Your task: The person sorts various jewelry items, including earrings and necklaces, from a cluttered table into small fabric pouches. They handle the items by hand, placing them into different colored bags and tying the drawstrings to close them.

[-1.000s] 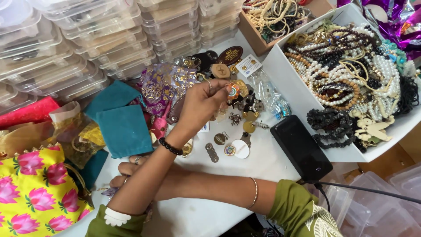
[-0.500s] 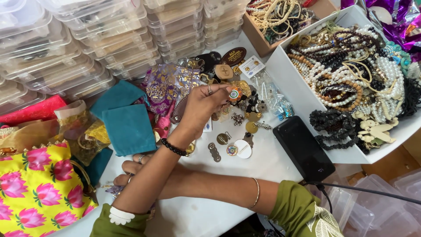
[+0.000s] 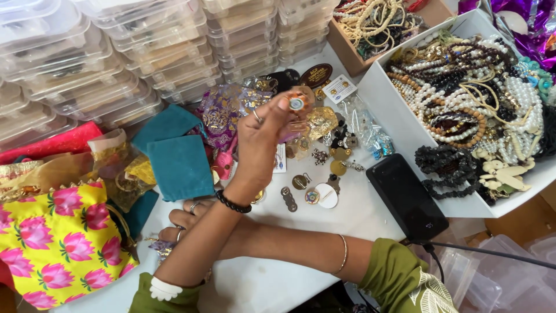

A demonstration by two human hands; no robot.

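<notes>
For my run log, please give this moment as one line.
left hand: holds round ornament up | right hand: rests on table by teal pouch

Stacked clear plastic boxes [image 3: 116, 64] line the far edge of the table. At the far right corner sits a brown cardboard box [image 3: 353, 52], and beside it along the right edge a big white box [image 3: 394, 110] (both open-topped). Between them and the stacks lie a dark oval label [image 3: 315, 74] and a small white card [image 3: 339, 88]. Clear plastic packets [image 3: 370, 130] lie just beside the white box. A black phone [image 3: 406, 196] rests screen-up, dark, at that box's near wall.
</notes>
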